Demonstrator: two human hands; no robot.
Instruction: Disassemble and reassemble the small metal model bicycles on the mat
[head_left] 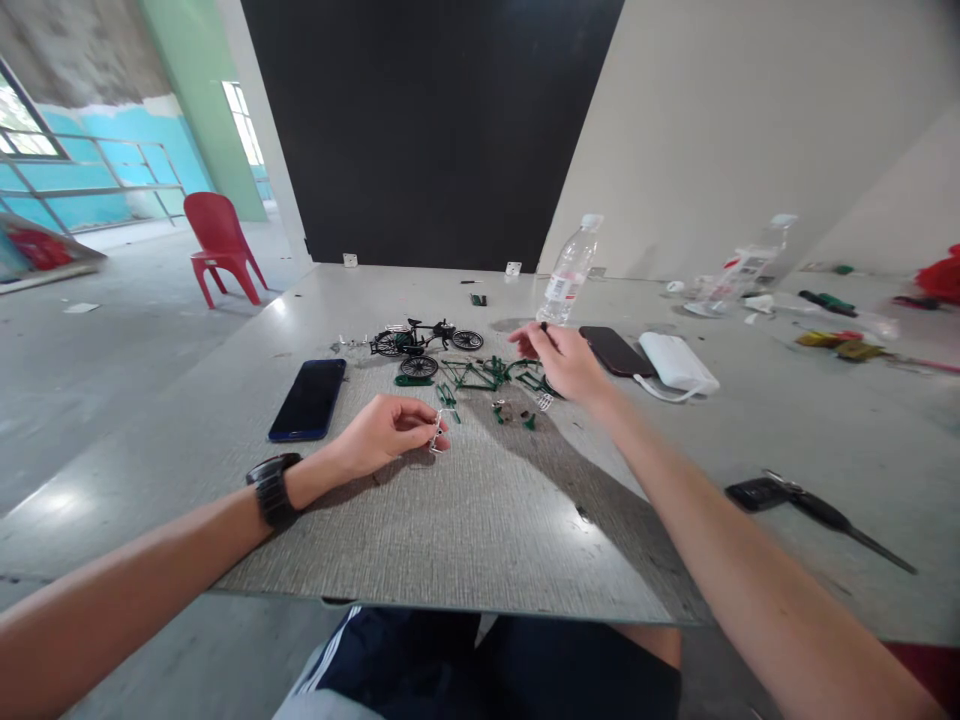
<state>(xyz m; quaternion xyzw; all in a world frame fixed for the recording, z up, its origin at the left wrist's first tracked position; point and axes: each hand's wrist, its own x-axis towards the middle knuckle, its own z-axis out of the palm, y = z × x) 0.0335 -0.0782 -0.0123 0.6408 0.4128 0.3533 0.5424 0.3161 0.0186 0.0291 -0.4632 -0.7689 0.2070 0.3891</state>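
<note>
My left hand (397, 432) is closed in a pinch on a small silver handlebar-like part (436, 436), low over the table. My right hand (559, 358) is above the loose pieces, fingers curled and drawn together. A tiny dark spot shows at its fingertips; I cannot tell what it is. Below and left of it lie a green miniature bicycle frame (472, 375), a black spoked wheel (418, 367), a flat green piece (414, 381) and several small green and silver parts (529, 422). Behind them lies a black miniature bicycle (420, 337).
A dark phone (307, 400) lies on the left. At right are a black phone (613, 352), a white power bank (677, 362) with its cable, and car keys (787, 495). A clear bottle (570, 270) stands behind my right hand; another bottle (739, 275) is farther right.
</note>
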